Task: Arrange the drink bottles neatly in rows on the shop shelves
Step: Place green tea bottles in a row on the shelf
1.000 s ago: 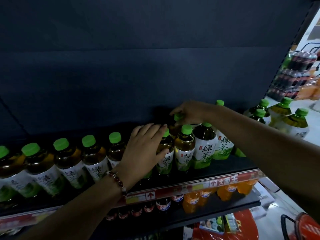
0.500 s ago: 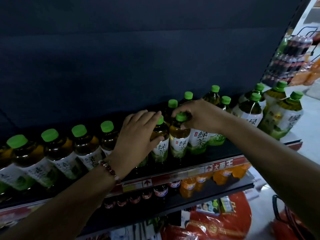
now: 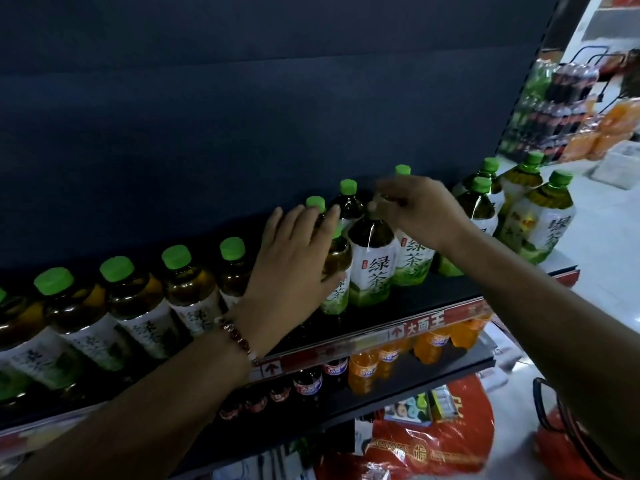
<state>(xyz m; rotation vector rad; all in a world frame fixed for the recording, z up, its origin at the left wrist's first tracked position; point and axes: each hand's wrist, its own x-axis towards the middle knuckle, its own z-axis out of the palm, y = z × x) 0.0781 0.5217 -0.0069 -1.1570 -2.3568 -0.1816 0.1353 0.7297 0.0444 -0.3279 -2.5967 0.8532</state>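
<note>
Green-capped green tea bottles [image 3: 180,285] stand in a row along the dark upper shelf [image 3: 433,299]. My left hand [image 3: 294,261] lies flat over one front-row bottle [image 3: 337,271], fingers stretched across its cap and thumb against its front. My right hand [image 3: 419,209], blurred, pinches the top of the neighbouring bottle [image 3: 372,261], whose cap is hidden by my fingers. More bottles [image 3: 348,199] stand behind these two. Larger green tea bottles [image 3: 540,223] cluster at the shelf's right end.
A red price strip [image 3: 429,322] runs along the shelf's front edge. The lower shelf holds orange soda bottles [image 3: 363,370] and dark cola bottles [image 3: 308,382]. Red bags [image 3: 433,448] lie on the floor below. Shrink-wrapped drink packs [image 3: 554,109] are stacked at the far right.
My right hand has come forward from a back-row bottle to the cap of the front-row bottle beside my left hand. My left hand has stayed on its bottle.
</note>
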